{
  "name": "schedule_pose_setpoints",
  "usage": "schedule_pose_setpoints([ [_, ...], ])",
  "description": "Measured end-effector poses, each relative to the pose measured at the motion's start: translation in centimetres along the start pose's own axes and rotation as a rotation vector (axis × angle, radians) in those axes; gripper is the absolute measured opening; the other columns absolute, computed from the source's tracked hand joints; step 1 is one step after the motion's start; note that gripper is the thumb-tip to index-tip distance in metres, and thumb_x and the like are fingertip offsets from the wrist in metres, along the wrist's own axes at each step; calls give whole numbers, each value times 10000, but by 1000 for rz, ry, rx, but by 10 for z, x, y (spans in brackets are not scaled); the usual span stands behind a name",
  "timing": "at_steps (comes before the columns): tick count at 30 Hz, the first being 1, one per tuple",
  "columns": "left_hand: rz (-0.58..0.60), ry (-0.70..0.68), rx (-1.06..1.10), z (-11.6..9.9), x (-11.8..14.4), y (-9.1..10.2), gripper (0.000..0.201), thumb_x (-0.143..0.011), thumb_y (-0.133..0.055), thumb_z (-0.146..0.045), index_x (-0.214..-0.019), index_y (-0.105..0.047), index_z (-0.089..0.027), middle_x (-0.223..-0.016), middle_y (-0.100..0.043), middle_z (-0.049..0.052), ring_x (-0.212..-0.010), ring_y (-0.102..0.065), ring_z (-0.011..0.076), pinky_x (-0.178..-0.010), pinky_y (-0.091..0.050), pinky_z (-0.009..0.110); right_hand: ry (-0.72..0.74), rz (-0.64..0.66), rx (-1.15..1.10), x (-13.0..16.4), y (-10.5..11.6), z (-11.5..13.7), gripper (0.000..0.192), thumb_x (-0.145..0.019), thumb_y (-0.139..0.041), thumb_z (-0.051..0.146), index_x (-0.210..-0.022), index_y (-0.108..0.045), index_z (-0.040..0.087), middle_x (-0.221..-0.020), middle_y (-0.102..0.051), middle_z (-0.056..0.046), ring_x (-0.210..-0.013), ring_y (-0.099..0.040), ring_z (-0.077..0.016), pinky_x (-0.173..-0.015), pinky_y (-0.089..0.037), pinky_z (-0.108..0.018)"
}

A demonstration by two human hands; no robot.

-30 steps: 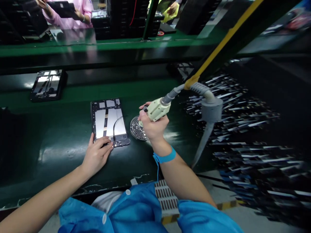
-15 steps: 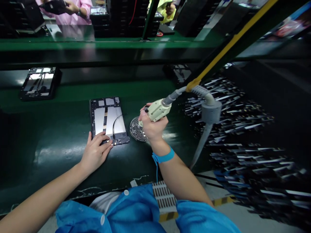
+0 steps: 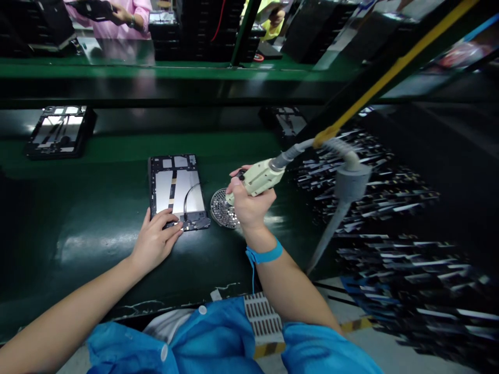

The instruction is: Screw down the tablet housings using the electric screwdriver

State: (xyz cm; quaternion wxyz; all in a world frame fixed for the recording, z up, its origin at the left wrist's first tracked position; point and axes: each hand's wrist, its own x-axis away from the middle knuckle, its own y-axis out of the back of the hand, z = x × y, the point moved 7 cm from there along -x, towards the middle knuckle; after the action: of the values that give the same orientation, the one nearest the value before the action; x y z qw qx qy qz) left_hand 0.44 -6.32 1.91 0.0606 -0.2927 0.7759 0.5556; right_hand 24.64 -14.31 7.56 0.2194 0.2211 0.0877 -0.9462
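An opened tablet (image 3: 177,189), its silver back plate and a thin black cable showing, lies on the dark green bench (image 3: 97,244). My left hand (image 3: 155,241) rests flat on its near edge, fingers apart. My right hand (image 3: 249,205) grips a cream electric screwdriver (image 3: 257,179), its tip pointing down at a round perforated screw tray (image 3: 223,209) just right of the tablet. A grey hose and a yellow cable (image 3: 390,70) run up from the screwdriver. A blue wrist strap (image 3: 265,254) circles my right wrist.
Another opened tablet (image 3: 58,130) sits on the belt at far left, and a third (image 3: 288,119) behind the hose. Stacked dark parts (image 3: 390,208) fill the right side. Across the line, a person in pink (image 3: 117,13) holds a dark panel.
The view has shifted slightly; the tablet on the far-left belt has drifted further left. My hands and the screwdriver stay in about the same places over the tablet and the screw tray.
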Motion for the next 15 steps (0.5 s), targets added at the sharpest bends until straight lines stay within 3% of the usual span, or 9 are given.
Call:
schedule_pose_setpoints([
  [3,-3,13,7,1,-3,-2,170,-1012,-597,-235,-1083,-752,-241,-1123,-724,79,-1260,-636,297,-1160,-337,648,36,8,-99,4,-7,20,197,-853,-693,264,-1035,-619,249,-876,-691,13,-496,-595,-90,-472,-538,-265],
  [6,-2,14,14,0,-4,-4,179,-1021,-585,-242,-1094,-749,-245,-1124,-724,81,-1262,-632,291,-1159,-331,646,0,102,-206,21,-27,33,206,-877,-689,283,-1063,-604,266,-904,-692,11,-496,-609,-87,-452,-532,-250],
  [10,-5,9,20,-1,-4,-2,184,-1021,-588,-240,-1105,-750,-251,-1128,-727,82,-1258,-628,285,-1155,-337,632,-81,305,-260,51,-59,37,239,-859,-719,298,-1063,-601,257,-926,-701,-3,-547,-637,-101,-508,-586,-264],
  [15,-4,14,22,-2,-6,-2,194,-1025,-579,-241,-1076,-765,-258,-1160,-726,80,-1269,-619,282,-1160,-332,628,-103,390,-287,68,-71,31,258,-849,-717,250,-1086,-617,255,-963,-699,-20,-666,-691,-139,-609,-634,-309],
])
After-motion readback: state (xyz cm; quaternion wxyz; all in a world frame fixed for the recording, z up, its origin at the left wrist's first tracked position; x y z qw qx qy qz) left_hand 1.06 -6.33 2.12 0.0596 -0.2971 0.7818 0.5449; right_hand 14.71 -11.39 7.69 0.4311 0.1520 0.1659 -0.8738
